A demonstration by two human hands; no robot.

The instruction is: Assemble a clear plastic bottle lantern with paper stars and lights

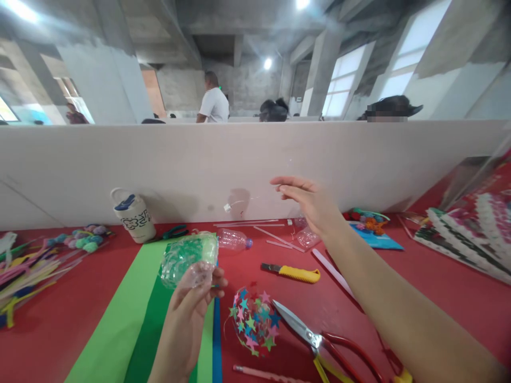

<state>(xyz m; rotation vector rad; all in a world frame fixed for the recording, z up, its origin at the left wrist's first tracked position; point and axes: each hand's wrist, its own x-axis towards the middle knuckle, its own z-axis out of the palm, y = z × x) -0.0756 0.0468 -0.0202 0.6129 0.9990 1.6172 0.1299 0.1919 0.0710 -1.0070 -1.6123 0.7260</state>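
Note:
My left hand is closed on a crumpled clear plastic piece, which looks like a cut bottle section; the green sheets show through it. Raised before the white partition, my right hand has its fingers stretched forward, slightly blurred, with no held object that I can make out. A ball of colourful star confetti lies between my forearms. Beside it are scissors with red handles, lying partly open, and a yellow utility knife. A clear plastic bottle rests on its side beyond my left hand.
Green sheets cover part of the red table. A white tumbler stands by the partition. Pompoms and craft strips lie left; a blue packet lies right. A pink pencil is in front.

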